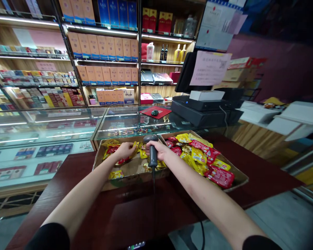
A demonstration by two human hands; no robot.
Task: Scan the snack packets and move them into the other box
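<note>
My right hand is wrapped round the handle of a black corded barcode scanner, its head pointing away from me and its cable hanging down. My left hand pinches a small yellow snack packet over the left cardboard box. In that box lie several more yellow and red packets, with bare cardboard showing in the middle. To the right, a second cardboard box is heaped with yellow snack packets and red snack packets. The scanner and my right hand hide part of the left box's contents.
Both boxes stand on a dark red table. Behind it, a glass display counter carries a mouse on a red mat, a monitor and a black cash drawer. Shelves of boxed goods line the wall.
</note>
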